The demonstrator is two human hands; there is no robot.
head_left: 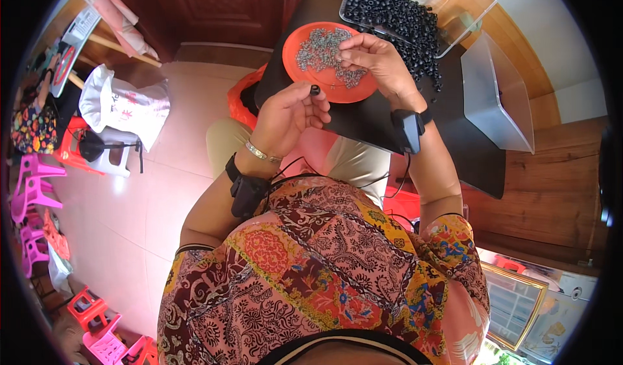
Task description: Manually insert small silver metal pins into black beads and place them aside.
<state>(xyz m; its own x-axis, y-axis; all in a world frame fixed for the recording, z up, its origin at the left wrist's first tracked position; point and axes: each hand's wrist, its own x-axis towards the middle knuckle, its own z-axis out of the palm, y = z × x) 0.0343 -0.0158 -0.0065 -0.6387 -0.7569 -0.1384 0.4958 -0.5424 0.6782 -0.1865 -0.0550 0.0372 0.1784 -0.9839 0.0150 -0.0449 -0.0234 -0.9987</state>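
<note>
Between the thumb and finger of my left hand (283,119) is a small black hollow plastic piece (315,89), its open end up. The other fingers of that hand are curled loosely. My right hand (379,63) hovers over the right part of a round orange-red plate (302,73), thumb and fingers pinched together; what they hold, if anything, is too small to make out. Many small grey metal pieces (318,50) lie scattered on the plate. Beyond my right hand, a heap of similar black pieces (415,30) spills from a clear plastic bin (345,4) onto the dark table.
The dark table (464,163) reaches to the right, where a translucent plastic bin (496,105) stands. Thin cables (407,170) run from my wrist devices. On the floor at left are a white sack (139,105) and several pink and red stools (87,310).
</note>
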